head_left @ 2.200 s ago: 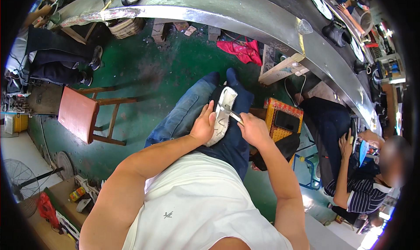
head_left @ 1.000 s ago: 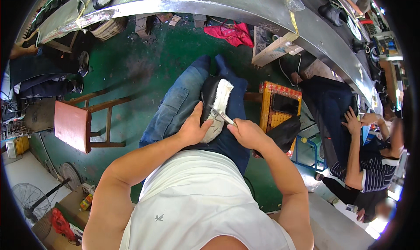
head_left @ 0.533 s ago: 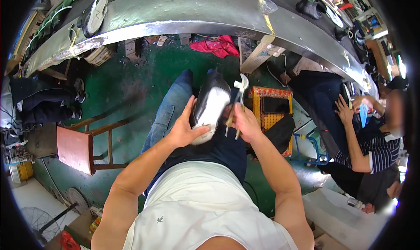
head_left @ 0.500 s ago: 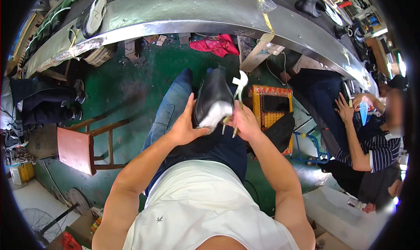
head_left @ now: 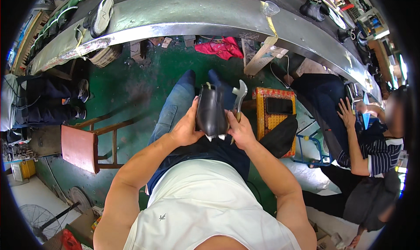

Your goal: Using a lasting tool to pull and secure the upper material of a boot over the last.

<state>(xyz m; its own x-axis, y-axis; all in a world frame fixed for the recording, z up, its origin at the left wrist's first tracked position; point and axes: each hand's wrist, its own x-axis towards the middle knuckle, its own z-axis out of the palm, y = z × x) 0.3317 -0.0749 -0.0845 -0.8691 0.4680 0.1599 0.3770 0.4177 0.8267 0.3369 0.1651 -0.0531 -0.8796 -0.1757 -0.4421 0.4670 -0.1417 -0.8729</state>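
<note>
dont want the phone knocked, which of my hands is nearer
Right. The right hand, holding the hammer, is left of the phone; the left hand is farther left, against the black shoe.

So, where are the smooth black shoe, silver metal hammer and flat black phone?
Smooth black shoe [head_left: 211, 112], head view: its upper.
Silver metal hammer [head_left: 241, 93], head view: its head.
Flat black phone [head_left: 279, 105], head view: its upward face.

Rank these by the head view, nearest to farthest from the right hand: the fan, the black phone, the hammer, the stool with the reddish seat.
From the right hand:
1. Hammer: in that hand, head pointing away from the person.
2. Black phone: off to its right.
3. Stool: well to the left.
4. Fan: lower left corner.
</note>
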